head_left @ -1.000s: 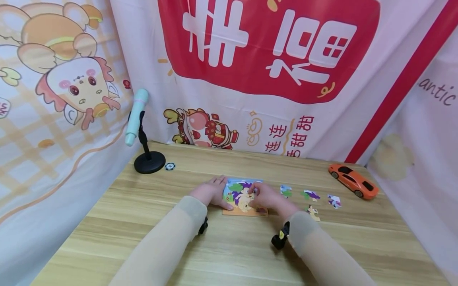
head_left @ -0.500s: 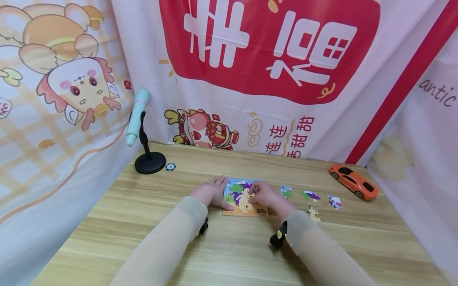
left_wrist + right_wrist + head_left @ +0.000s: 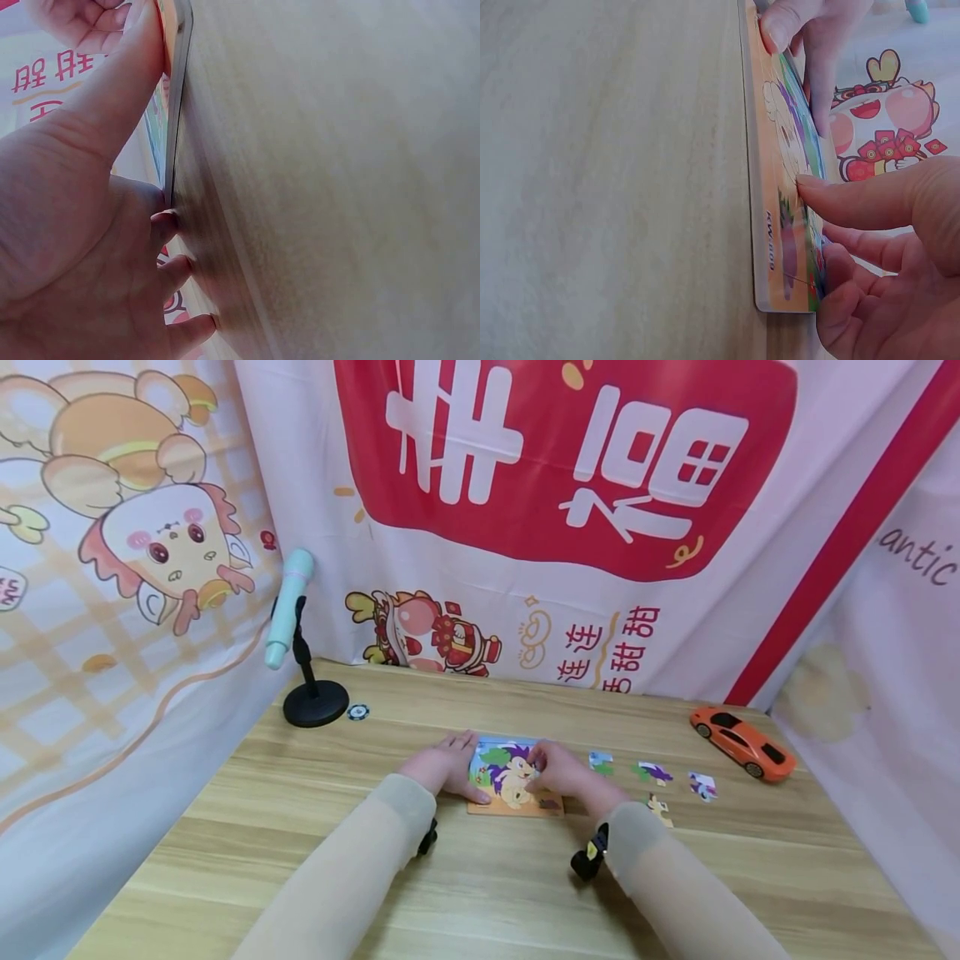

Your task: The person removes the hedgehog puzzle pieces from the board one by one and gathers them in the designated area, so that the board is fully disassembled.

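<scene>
A jigsaw puzzle board (image 3: pixel 498 806) with a purple-maned cartoon animal and an orange lower border lies flat mid-table. At its left side is my left hand (image 3: pixel 447 766), the thumb (image 3: pixel 778 34) pressing on the front left corner and the other fingers stretched along the edge. My right hand (image 3: pixel 562 770) is over the right side, its thumb (image 3: pixel 840 201) touching the picture and its fingertips at the far right part, apart from the thumb. No loose piece shows between them. Right of the board lie loose puzzle pieces: green-blue (image 3: pixel 600 762), purple-green (image 3: pixel 653 772), white-purple (image 3: pixel 702 787) and tan (image 3: pixel 658 808).
An orange toy car (image 3: pixel 741 743) stands at the back right. At the back left, a mint microphone (image 3: pixel 289 607) sits on a black stand (image 3: pixel 316 702), with a small round chip (image 3: pixel 358 712) beside it. Printed cloth (image 3: pixel 570 543) hangs behind the wooden table (image 3: pixel 495 893).
My right hand's thumb and fingertips have shifted slightly right across the board, uncovering more of the animal's face. The left hand has stayed in place on the board's left side.
</scene>
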A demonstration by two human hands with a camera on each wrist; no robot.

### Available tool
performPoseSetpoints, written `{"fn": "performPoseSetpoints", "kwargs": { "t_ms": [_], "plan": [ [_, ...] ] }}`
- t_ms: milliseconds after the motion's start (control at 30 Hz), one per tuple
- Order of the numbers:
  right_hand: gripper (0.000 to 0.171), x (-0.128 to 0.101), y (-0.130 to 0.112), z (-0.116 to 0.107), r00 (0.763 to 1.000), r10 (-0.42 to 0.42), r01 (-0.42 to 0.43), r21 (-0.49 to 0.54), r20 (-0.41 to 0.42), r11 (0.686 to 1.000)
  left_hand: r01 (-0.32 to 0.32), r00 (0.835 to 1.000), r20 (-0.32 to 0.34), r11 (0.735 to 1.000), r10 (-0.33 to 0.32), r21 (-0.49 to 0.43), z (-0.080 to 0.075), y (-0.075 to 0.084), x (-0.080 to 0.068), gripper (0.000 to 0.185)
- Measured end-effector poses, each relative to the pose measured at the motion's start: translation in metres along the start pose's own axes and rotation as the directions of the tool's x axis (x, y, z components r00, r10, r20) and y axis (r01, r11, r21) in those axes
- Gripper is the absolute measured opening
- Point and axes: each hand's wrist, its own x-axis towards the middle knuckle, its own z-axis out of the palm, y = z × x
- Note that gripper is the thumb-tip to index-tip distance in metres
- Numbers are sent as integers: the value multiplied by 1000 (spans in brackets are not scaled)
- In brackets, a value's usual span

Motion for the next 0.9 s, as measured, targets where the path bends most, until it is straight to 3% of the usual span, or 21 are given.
{"fn": "performPoseSetpoints", "kwargs": {
  "t_ms": [267, 500, 900],
  "plan": [
    [37, 1, 2, -3, 1000, -16, 16, -47, -12, 999, -6, 1000, -13, 1000, 6, 8, 7, -4, 9, 129],
    [35, 4, 4, -5, 1000, -19, 19, -5, -14, 1000, -4, 1000, -10, 1000, 4, 12, 8, -6, 13, 129],
    [23, 6, -3, -17, 997, -72, 72, 15, -9, 997, -10, 1000, -5, 1000, 10, -6, 2, -2, 2, 128]
  ]
}}
